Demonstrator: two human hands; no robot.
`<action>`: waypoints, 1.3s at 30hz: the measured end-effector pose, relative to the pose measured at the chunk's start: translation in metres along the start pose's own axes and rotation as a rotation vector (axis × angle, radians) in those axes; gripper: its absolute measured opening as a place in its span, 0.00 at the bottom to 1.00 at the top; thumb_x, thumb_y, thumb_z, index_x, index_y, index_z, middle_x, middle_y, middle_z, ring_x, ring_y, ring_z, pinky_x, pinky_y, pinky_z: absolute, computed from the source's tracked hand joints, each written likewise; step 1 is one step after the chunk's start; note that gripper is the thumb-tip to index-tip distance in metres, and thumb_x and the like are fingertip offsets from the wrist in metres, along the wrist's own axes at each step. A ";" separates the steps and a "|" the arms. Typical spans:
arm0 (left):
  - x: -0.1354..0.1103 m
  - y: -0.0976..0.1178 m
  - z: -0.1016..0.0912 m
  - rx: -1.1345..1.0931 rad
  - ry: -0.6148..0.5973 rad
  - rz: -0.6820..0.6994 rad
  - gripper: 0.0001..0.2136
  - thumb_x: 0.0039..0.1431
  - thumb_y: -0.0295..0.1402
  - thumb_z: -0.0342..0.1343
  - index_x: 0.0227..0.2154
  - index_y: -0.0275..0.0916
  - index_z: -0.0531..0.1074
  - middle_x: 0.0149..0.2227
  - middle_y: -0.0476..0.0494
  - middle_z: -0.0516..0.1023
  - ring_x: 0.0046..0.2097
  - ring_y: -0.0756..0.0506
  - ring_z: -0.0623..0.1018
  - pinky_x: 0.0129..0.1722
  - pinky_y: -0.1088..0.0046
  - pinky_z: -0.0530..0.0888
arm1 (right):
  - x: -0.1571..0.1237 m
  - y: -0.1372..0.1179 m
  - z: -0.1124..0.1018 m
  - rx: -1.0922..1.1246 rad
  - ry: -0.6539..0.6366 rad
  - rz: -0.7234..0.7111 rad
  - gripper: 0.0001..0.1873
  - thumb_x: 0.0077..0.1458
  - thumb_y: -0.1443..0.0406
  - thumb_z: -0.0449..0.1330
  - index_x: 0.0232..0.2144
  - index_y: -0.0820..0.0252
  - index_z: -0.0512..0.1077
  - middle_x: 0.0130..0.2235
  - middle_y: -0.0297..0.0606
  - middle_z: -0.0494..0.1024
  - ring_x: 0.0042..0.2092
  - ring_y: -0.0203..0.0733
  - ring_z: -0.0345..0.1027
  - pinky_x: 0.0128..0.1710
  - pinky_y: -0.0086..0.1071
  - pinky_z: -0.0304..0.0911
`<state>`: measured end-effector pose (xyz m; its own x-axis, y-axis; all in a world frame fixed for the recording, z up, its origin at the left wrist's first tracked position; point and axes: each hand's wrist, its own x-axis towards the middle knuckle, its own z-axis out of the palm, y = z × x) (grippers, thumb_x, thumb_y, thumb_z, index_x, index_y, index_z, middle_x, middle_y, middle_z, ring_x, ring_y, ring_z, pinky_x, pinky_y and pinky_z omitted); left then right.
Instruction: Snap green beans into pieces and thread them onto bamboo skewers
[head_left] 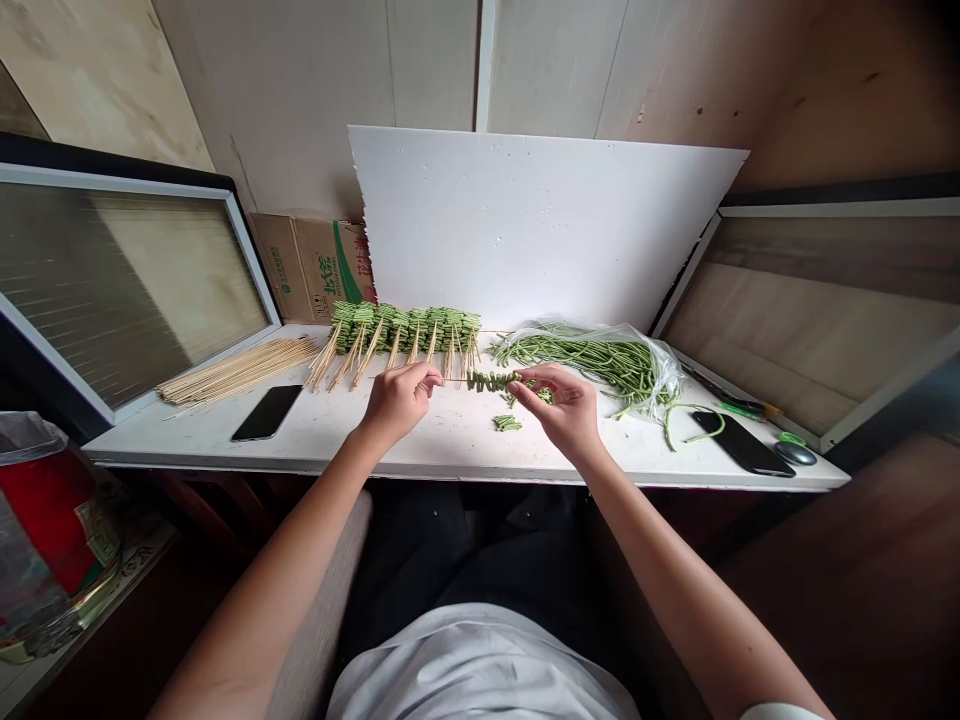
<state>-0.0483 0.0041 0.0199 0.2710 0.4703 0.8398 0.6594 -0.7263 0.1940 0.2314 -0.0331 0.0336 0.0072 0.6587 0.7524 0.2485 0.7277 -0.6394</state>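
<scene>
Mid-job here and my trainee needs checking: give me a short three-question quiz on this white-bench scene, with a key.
1. Which hand on the thin wooden skewer is nearer the clear plastic bag of long green beans: the left hand or the right hand?
2. True or false: the bundle of pale bamboo skewers lies inside that bag.
3. How many flat black smartphones lie on the white tabletop?

Key: 1 right hand; 2 false; 3 two.
</scene>
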 end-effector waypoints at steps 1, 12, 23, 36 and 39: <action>0.000 0.000 0.000 -0.001 -0.002 -0.002 0.17 0.53 0.15 0.49 0.34 0.40 0.77 0.27 0.49 0.80 0.33 0.45 0.83 0.34 0.73 0.73 | 0.000 0.000 0.000 -0.005 0.008 -0.013 0.10 0.57 0.55 0.74 0.38 0.52 0.85 0.39 0.40 0.84 0.40 0.45 0.75 0.39 0.41 0.73; 0.001 0.002 -0.002 -0.001 -0.009 -0.007 0.17 0.53 0.13 0.49 0.34 0.40 0.77 0.27 0.49 0.80 0.34 0.45 0.83 0.35 0.73 0.74 | -0.003 0.000 0.003 -0.061 0.026 -0.052 0.09 0.59 0.56 0.73 0.40 0.50 0.84 0.40 0.39 0.84 0.39 0.45 0.73 0.41 0.42 0.72; 0.003 -0.002 -0.006 0.021 0.052 0.069 0.14 0.59 0.16 0.51 0.35 0.40 0.77 0.29 0.48 0.81 0.33 0.46 0.81 0.34 0.72 0.73 | 0.009 0.028 -0.013 -0.178 -0.066 0.160 0.22 0.70 0.48 0.57 0.47 0.54 0.83 0.45 0.44 0.86 0.49 0.52 0.79 0.46 0.43 0.73; 0.003 -0.010 -0.007 0.086 -0.008 -0.004 0.11 0.63 0.21 0.52 0.34 0.40 0.78 0.28 0.47 0.81 0.33 0.45 0.80 0.34 0.72 0.71 | -0.007 0.112 -0.027 -0.561 -0.573 0.045 0.13 0.68 0.67 0.59 0.49 0.55 0.83 0.50 0.48 0.84 0.53 0.56 0.76 0.58 0.56 0.67; 0.002 -0.014 -0.006 0.112 -0.039 -0.047 0.10 0.65 0.24 0.53 0.33 0.40 0.78 0.27 0.47 0.81 0.31 0.45 0.79 0.33 0.71 0.70 | -0.010 0.113 -0.023 -0.527 -0.541 0.050 0.14 0.68 0.67 0.60 0.50 0.54 0.83 0.50 0.48 0.85 0.53 0.56 0.75 0.55 0.53 0.70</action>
<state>-0.0613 0.0123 0.0219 0.2632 0.5235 0.8103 0.7458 -0.6432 0.1733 0.2816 0.0383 -0.0431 -0.4119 0.7897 0.4546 0.6916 0.5958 -0.4083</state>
